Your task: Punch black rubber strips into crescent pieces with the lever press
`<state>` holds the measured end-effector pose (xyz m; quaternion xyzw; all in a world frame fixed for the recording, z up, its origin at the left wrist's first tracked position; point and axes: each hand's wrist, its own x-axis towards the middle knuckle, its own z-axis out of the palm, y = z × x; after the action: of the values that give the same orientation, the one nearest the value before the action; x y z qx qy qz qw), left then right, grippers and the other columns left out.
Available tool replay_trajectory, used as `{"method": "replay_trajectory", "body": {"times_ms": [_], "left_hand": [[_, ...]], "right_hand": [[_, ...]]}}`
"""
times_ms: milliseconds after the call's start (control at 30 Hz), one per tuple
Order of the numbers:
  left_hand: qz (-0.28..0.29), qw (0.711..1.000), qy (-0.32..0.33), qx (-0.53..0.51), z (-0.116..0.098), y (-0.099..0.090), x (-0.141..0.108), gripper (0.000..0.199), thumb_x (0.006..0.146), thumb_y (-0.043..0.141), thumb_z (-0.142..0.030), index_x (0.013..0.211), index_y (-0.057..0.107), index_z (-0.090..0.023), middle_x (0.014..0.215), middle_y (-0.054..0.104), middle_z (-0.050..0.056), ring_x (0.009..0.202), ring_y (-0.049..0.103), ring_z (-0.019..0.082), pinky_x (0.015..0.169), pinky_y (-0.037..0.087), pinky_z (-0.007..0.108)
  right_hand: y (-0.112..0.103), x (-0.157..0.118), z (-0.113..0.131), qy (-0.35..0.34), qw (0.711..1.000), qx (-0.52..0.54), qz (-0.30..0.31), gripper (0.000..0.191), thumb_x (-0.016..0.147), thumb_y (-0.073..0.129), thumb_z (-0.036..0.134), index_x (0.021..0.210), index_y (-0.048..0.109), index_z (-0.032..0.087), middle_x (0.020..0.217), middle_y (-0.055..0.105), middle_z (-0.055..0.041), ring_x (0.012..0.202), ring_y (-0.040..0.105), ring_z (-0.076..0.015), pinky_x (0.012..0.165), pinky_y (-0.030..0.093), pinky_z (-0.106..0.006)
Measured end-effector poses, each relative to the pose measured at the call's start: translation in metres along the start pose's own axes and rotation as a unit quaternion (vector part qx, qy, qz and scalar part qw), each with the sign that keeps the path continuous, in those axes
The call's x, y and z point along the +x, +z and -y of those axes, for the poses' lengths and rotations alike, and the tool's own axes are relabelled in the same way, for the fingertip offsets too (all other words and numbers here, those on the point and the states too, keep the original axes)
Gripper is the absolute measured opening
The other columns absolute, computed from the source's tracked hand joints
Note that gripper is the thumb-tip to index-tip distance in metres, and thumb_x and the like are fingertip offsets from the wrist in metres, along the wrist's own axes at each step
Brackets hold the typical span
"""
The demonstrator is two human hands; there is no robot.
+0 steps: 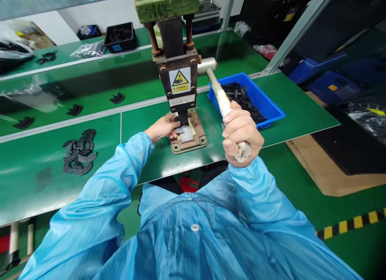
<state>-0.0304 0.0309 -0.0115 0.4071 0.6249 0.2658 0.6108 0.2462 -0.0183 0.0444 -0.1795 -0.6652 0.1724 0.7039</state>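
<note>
Glossy green sheeting covers the table point(30, 163), clock directions here being taken from the press's base plate. Toward nine o'clock lies a loose heap of matte, dark crescent pieces point(79, 155); three similar crescents point(74, 110) sit in a spaced row beyond, toward ten. Near eleven, well back, stands a black plastic bin point(117, 40). At the plate's nine o'clock edge, the left hand point(163, 127) pinches a dark piece point(176, 119) under the press head — its outline partly hidden by the fingers. The press point(177, 62) has a worn, brownish base plate point(198, 141) bearing a smooth, silvery rectangle point(187, 133). At three o'clock, the right hand point(243, 131) is wrapped firmly round the tape-bound lever handle point(223, 101). Toward two — slender black parts point(244, 103) fill a blue plastic tray point(271, 115).
</note>
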Motion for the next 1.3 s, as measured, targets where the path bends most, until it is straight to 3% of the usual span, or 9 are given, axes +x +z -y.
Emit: {"method": "replay_trajectory", "body": {"times_ms": [200,367,633,933,1100,1300], "left_hand": [[-0.014,0.998,-0.054,-0.002,0.000,0.003,0.009,0.030,0.088,0.092,-0.028,0.099,0.065,-0.020,0.061,0.066,0.001,0.044,0.065,0.016,0.043,0.044,0.021],[-0.039,0.998,-0.046,0.019,-0.003,0.010,0.007,0.027,0.091,0.089,-0.028,0.101,0.066,-0.019,0.062,0.066,0.002,0.044,0.064,0.016,0.044,0.044,0.023],[0.002,0.999,-0.035,-0.032,0.006,0.006,0.001,0.038,0.088,0.093,-0.042,0.104,0.067,-0.020,0.058,0.066,0.002,0.041,0.065,0.018,0.043,0.048,0.023],[-0.002,0.995,-0.037,0.096,-0.023,0.005,-0.003,0.021,0.094,0.086,-0.023,0.095,0.066,-0.020,0.057,0.063,-0.001,0.044,0.060,0.012,0.043,0.042,0.018],[-0.031,0.996,-0.069,0.041,-0.014,0.014,-0.012,0.018,0.105,0.074,-0.030,0.099,0.060,-0.021,0.057,0.063,-0.001,0.043,0.061,0.012,0.046,0.047,0.017],[-0.074,0.996,-0.055,-0.022,-0.006,0.023,-0.025,0.026,0.108,0.068,-0.035,0.096,0.052,-0.021,0.063,0.067,0.001,0.049,0.066,0.013,0.050,0.053,0.020]], "right_hand": [[0.003,-0.001,-0.003,-0.009,1.000,0.000,-0.022,0.030,0.093,0.077,0.043,0.074,0.059,0.028,0.073,0.062,0.0049,0.094,0.071,-0.0200,0.117,0.057,-0.062],[0.006,0.000,-0.003,-0.001,0.999,-0.020,-0.045,0.031,0.090,0.076,0.047,0.071,0.058,0.030,0.070,0.060,0.0071,0.088,0.070,-0.0207,0.113,0.060,-0.066],[0.002,0.001,-0.001,0.009,0.999,-0.022,-0.030,0.029,0.087,0.078,0.047,0.071,0.060,0.030,0.070,0.062,0.0062,0.088,0.071,-0.0222,0.119,0.057,-0.071],[0.001,-0.001,-0.004,-0.002,0.999,-0.011,-0.030,0.033,0.091,0.078,0.046,0.071,0.058,0.028,0.070,0.059,0.0054,0.090,0.071,-0.0201,0.121,0.056,-0.067],[0.001,-0.001,-0.004,-0.008,1.000,-0.011,-0.024,0.031,0.091,0.078,0.042,0.072,0.059,0.026,0.072,0.062,0.0058,0.093,0.071,-0.0185,0.118,0.058,-0.061],[0.001,0.002,-0.002,0.000,0.999,-0.027,-0.027,0.036,0.090,0.079,0.046,0.070,0.057,0.026,0.070,0.061,0.0051,0.090,0.072,-0.0185,0.116,0.060,-0.062]]}}
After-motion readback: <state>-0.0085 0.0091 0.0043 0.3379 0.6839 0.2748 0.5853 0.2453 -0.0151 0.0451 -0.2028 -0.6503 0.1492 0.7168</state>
